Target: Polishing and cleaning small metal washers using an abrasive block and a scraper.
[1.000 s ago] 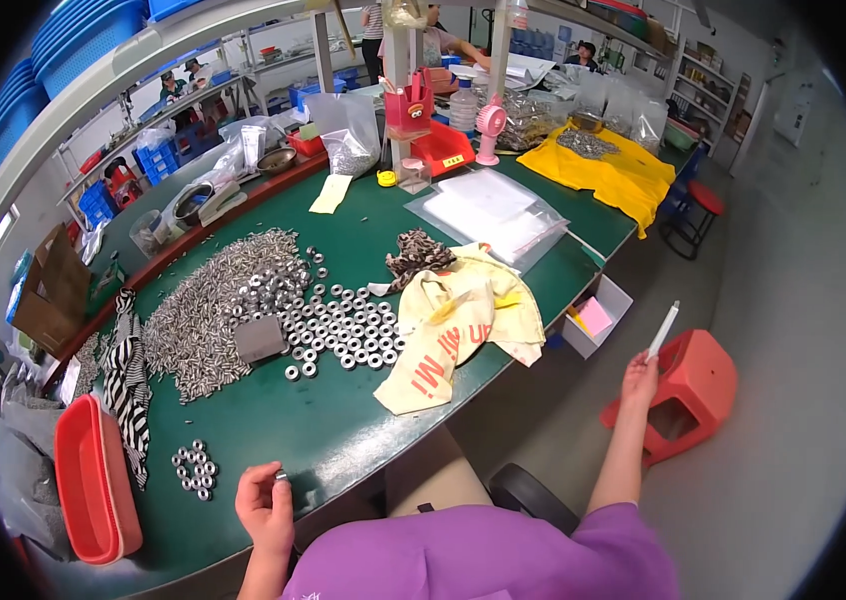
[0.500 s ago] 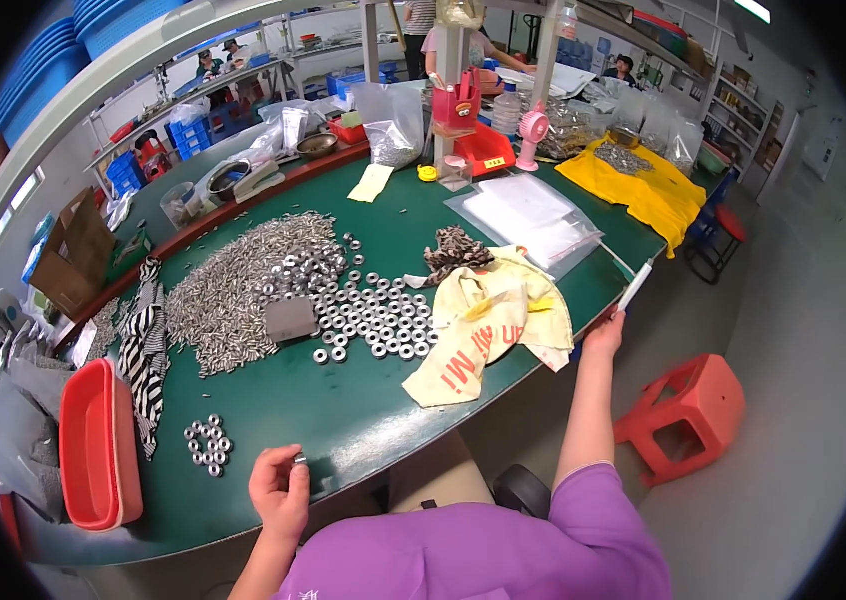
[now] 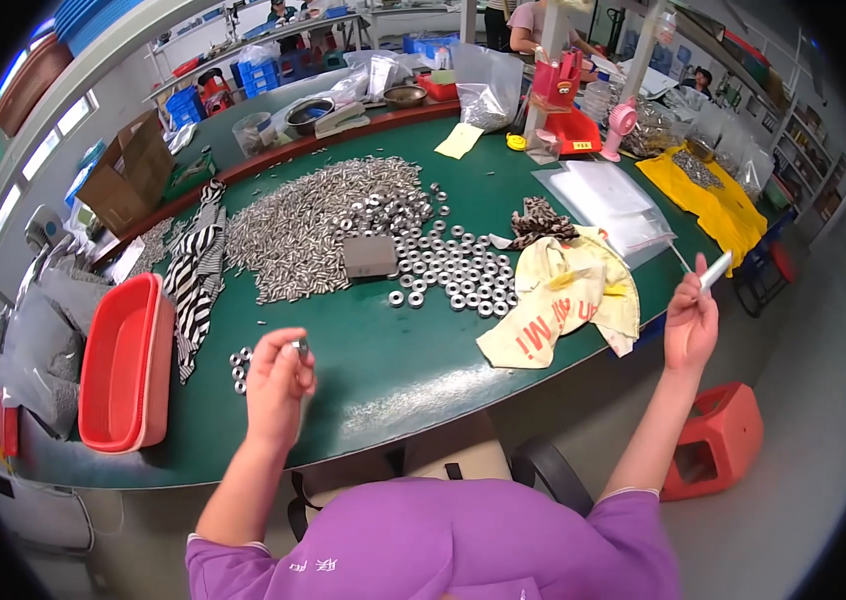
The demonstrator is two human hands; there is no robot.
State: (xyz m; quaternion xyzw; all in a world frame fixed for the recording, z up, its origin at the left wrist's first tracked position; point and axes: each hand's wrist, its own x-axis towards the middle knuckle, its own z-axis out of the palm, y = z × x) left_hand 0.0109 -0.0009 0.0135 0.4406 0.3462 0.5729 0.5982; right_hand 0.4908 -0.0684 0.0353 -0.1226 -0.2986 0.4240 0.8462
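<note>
My left hand (image 3: 277, 388) is raised over the near part of the green table (image 3: 393, 360), its thumb and fingers pinching a small metal ring (image 3: 300, 347). Behind that hand, a few similar rings (image 3: 239, 372) are partly hidden. Off the table's right edge, my right hand (image 3: 691, 325) grips a white-handled tool (image 3: 715, 272) with a thin shaft; its kind is unclear. Many loose metal rings (image 3: 458, 272) lie mid-table, beside a grey block (image 3: 370, 257) and a broad heap of small metal pins (image 3: 293, 235).
A pale yellow cloth (image 3: 568, 310) with red lettering lies right of the rings. Red plastic bins (image 3: 156, 370) and a striped cloth (image 3: 193, 275) are at the left. A pink fan (image 3: 620, 125) stands at the back. A red stool (image 3: 733, 440) is beside the table.
Both hands have risen, the left with its ring and the right with the white-handled tool. The whole view has shifted, so the table's things appear farther right and higher.
</note>
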